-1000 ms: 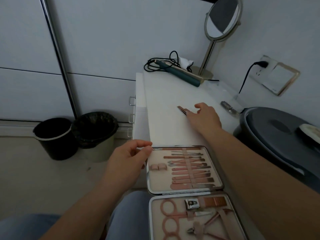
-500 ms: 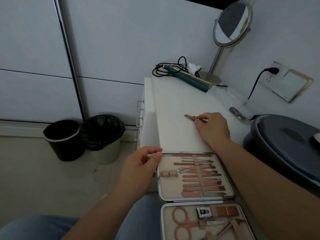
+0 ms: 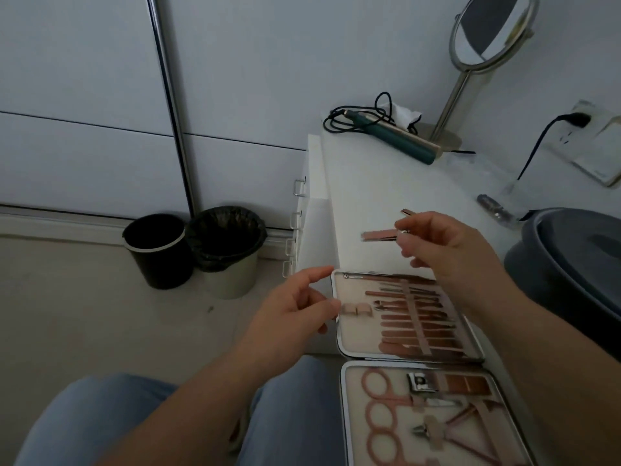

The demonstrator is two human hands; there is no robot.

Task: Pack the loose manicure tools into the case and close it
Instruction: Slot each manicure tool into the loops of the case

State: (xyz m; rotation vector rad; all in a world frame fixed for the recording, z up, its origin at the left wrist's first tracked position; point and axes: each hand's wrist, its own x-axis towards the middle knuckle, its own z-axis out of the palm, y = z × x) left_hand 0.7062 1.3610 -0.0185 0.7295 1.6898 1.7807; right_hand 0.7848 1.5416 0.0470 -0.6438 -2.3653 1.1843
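The manicure case [image 3: 338,331] lies open on the white tabletop, both halves lined with rose-gold tools under elastic straps. My right hand [image 3: 447,250] is lifted above the far half and pinches a slim rose-gold tool [image 3: 378,235] that points left; a second thin tip [image 3: 407,212] pokes out behind the fingers. My left hand [image 3: 295,311] hovers at the case's left rim with its fingers loosely curled, holding nothing. The far half has a free pair of loops [image 3: 356,309] at its left.
A green hair iron [image 3: 393,137] with a black cord and a round mirror [image 3: 487,31] stand at the table's far end. A grey lidded bin [image 3: 578,264] is to the right. Two waste bins [image 3: 191,250] stand on the floor at left. A small metal object [image 3: 492,206] lies near the wall.
My right hand has picked the rose-gold tool off the tabletop and drawn it back toward the case. My left hand stays at the case's left rim.
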